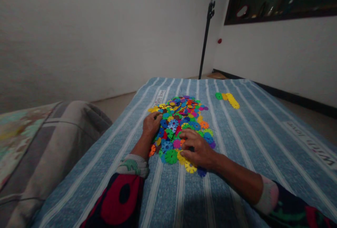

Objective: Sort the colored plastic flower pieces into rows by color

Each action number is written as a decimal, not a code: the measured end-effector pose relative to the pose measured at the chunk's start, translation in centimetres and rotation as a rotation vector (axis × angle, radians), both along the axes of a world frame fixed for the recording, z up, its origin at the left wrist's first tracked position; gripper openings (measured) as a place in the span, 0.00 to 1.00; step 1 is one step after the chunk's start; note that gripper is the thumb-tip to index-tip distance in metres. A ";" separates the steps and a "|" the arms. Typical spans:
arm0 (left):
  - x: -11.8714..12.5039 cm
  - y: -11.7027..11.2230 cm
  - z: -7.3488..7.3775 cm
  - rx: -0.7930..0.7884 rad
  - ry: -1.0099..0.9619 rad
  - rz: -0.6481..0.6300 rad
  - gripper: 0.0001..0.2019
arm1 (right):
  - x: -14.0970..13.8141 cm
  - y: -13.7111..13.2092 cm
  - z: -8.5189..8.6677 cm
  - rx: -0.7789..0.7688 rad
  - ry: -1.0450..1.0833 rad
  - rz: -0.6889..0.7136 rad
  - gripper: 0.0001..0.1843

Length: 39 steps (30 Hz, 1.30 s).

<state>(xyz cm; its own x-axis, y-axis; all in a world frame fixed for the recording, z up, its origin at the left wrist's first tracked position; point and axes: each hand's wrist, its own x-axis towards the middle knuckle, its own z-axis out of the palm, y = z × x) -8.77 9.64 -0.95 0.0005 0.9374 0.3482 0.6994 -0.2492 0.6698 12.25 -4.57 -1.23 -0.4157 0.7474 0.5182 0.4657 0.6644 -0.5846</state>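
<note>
A pile of notched plastic snowflake discs [173, 125] in many colours lies on the striped blue cloth. At the pile's left edge rests my left hand [152, 125], its fingers curled closed against the discs; whatever may be in them is hidden. My right hand [198, 148] reaches over the pile's near right side with bent fingers apart, the thumb close to a yellow disc [181, 157]. Nearest me lie a green disc [171, 156], another yellow disc [190, 167] and a dark blue disc [202, 171].
Apart from the pile, a joined piece of yellow discs [233, 101] with orange and green ends lies at the far right of the cloth [252, 129]. Grey bedding [76, 129] is at left. A black stand [206, 38] rises behind the far edge, before a white wall.
</note>
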 end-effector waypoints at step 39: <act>-0.1 0.1 0.3 0.010 0.016 0.002 0.20 | 2.2 -1.7 4.3 -0.027 -0.453 0.306 0.05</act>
<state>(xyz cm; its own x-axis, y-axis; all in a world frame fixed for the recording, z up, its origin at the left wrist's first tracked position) -8.86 9.77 -0.64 0.0041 0.9339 0.3574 0.7102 -0.2544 0.6564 14.40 -6.22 3.09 -0.7936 0.5676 0.2191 0.4622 0.7966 -0.3895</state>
